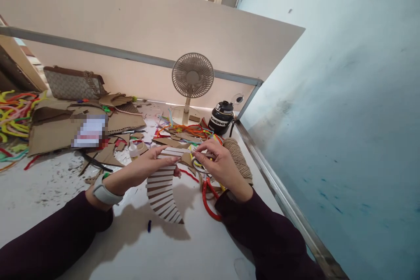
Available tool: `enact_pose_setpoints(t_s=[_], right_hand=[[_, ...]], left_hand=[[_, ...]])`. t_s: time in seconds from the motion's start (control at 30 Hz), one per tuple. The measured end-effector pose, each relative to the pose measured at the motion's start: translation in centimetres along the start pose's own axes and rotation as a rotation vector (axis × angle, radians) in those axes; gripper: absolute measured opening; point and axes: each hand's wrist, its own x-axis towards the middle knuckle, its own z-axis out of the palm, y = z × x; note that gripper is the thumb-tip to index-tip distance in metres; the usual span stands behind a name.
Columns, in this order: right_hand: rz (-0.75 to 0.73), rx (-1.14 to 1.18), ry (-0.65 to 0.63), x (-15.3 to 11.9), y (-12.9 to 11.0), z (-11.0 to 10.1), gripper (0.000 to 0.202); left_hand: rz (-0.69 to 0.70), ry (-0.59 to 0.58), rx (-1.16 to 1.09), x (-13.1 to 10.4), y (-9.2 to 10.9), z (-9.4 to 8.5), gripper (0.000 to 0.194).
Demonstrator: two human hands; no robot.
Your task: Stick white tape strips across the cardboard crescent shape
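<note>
A curved, crescent-like cardboard piece (161,190) with white stripes across it hangs over the table, its pointed end down. My left hand (147,166) grips its upper part between thumb and fingers. Just to the right, my right hand (215,159) is closed in a pinch near the piece's top end; what the fingertips hold is too small to name. Red-handled scissors (206,201) lie beneath my right wrist. A roll of twine (238,159) stands right of that hand. Behind my left hand is a small white bottle (133,150).
Cardboard sheets (52,129) and scraps cover the back left, beside colourful pipe cleaners (16,118) and a handbag (74,84). A fan (192,76) and a black bottle (221,119) stand at the back. A metal edge (272,183) and blue wall bound the right.
</note>
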Motion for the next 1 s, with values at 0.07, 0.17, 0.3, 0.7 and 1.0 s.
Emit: enact_pose_setpoints(t_s=[0.07,0.17,0.3,0.7,1.0], right_hand=[[-0.011,-0.022,-0.004,-0.2,-0.2,0.3,0.012],[-0.015,-0.072,-0.004,-0.5,-0.5,0.7,0.011],[-0.028,-0.164,0.013,-0.8,-1.0,0.8,0.011],[-0.102,-0.398,0.074,-1.8,-2.0,1.4,0.016],[-0.008,-0.259,0.032,-1.4,-2.1,1.3,0.018]], left_hand=[[-0.009,0.046,0.036,-0.1,0.2,0.2,0.037],[0.015,0.124,0.02,-0.3,0.5,0.3,0.037],[0.061,0.275,-0.015,-0.3,0.8,-0.3,0.028],[0.06,0.106,0.137,-0.5,0.5,-1.4,0.026],[0.081,0.084,0.128,-1.2,1.1,-1.4,0.028]])
